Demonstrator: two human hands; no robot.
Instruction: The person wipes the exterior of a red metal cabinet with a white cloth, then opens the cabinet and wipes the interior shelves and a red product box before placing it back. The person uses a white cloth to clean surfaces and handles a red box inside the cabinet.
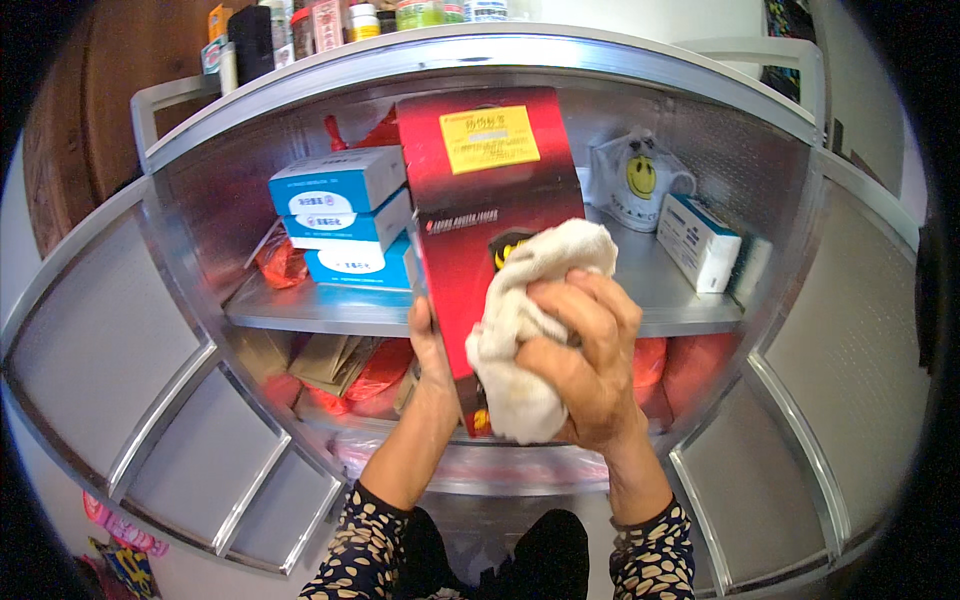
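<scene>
While the right hand [585, 365] clenches a bunched white cloth [525, 395], its fingers sunk into the folds, the cloth covers the lower part of the red box [455, 265], apparently pressed against its face. Just left of that grip, the left hand [432, 345] is closed on the box's left edge, some fingers hidden behind; it seems to brace the box against the cloth's push. The box tilts, top leaning left, in front of the shelf [375, 318], perhaps for elbow room. Below and left of the left hand lie brown paper [335, 362] and a red bag [385, 368]. Farther in, blue-and-white cartons [345, 215] stand stacked up and left of the hands, probably to save space. Up and right are a white carton [698, 245] and a mug [642, 185] in clear plastic, presumably against dust. Farthest above stand bottles [363, 22].
</scene>
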